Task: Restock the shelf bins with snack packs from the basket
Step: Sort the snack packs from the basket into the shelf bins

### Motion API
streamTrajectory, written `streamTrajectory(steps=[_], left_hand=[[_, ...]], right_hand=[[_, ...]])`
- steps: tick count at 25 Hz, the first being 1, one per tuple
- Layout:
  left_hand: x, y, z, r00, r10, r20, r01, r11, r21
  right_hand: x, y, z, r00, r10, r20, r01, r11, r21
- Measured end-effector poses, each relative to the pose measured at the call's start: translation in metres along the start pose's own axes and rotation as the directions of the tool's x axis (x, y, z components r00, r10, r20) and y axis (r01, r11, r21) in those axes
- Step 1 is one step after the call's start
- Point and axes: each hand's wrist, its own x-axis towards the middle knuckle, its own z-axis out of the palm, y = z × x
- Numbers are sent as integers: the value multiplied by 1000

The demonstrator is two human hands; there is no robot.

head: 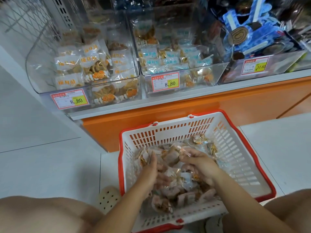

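Observation:
A white basket with a red rim (239, 148) sits on the floor in front of me, holding several clear snack packs (175, 190). Both hands are down inside it among the packs. My left hand (151, 167) presses edge-on against packs at the left side. My right hand (200, 163) curls over packs near the middle, fingers closed on crinkled wrapping. On the shelf above stand clear bins: a left bin (42, 68) with orange-labelled packs and a middle bin (217, 73) with blue-labelled packs.
A third bin (276, 64) at the right holds blue-wrapped swirl biscuits. Price tags read 8.80 on the left and middle bins and 12.80 on the right one. The orange shelf base (185, 111) stands just behind the basket. My knees frame the bottom corners; a perforated sandal (107, 199) lies left of the basket.

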Motion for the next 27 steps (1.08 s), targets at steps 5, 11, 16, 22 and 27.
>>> streamTrajectory(steps=[5,11,16,22,27], left_hand=[[-4,10,-7,993,70,93,-27,913,-407],[-5,10,-9,983,180,40,-138,860,-492],[-8,11,-9,986,166,-9,-143,817,-559],[-12,16,-14,973,221,-70,-231,894,-384],[-40,40,-36,885,447,-132,-434,894,114]], right_hand=[[-8,-4,7,995,-47,86,63,979,-192],[-8,4,18,999,-31,24,30,999,33],[-4,6,20,1000,5,0,-5,995,102],[-10,-3,25,999,17,30,-15,998,-64],[-28,-40,54,980,-186,67,198,922,-332]])
